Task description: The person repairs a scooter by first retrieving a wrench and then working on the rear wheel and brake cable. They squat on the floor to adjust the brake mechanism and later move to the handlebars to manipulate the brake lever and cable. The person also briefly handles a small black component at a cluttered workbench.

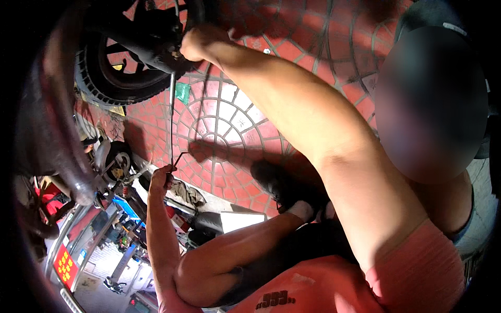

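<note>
My right hand (201,44) is at the upper middle, fingers curled at the dark hub and fork fitting of a black tyred wheel (99,91); what they grip is hidden. My left hand (163,177), lower down, is closed around the lower end of a long thin metal rod (172,115), along with a dark L-shaped hex key (181,156) that sticks out above the fingers. The rod runs up toward the wheel's fitting. A small green item (182,92) lies on the red tiles (263,133) beside the wheel.
Another person (438,206) is close at my right. A dark shiny curved vehicle part (62,151) rises at the left. Parked two-wheelers (117,159), a white flat panel (240,221) and a red sign (66,266) are at the lower left. My shoe (271,182) rests on the tiles.
</note>
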Demonstrator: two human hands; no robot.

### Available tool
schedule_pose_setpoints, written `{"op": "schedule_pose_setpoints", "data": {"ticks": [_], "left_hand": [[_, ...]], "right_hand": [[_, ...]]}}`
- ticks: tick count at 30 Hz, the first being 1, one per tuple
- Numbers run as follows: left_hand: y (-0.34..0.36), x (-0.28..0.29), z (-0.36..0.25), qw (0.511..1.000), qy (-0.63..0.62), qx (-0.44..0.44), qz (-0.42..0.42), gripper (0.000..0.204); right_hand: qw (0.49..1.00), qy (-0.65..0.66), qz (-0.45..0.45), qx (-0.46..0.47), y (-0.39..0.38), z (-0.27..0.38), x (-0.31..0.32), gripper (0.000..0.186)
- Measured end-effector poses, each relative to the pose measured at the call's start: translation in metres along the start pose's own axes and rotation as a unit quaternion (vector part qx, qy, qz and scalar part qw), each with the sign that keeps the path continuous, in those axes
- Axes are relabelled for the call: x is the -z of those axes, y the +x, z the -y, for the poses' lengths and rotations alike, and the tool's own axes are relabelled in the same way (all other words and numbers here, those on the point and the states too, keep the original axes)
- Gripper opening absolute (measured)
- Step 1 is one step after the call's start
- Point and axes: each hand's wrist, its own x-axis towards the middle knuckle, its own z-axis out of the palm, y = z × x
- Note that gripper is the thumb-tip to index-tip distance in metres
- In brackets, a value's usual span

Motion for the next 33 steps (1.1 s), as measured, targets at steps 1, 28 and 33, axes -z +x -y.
{"op": "schedule_pose_setpoints", "data": {"ticks": [1,28,33], "left_hand": [[0.007,0.003,0.004,0.999,-0.006,0.037,-0.004,0.033],[0.065,-0.021,0.077,0.833,-0.516,-0.175,0.095,0.008],[0.047,-0.012,0.085,0.897,-0.382,-0.172,0.142,0.029]], "right_hand": [[1.000,0.008,-0.022,-0.001,-0.003,0.002,-0.006,0.037],[0.986,-0.129,-0.056,0.095,0.042,0.000,-0.038,0.040],[0.994,-0.090,-0.051,0.042,0.051,-0.002,-0.040,0.041]]}}
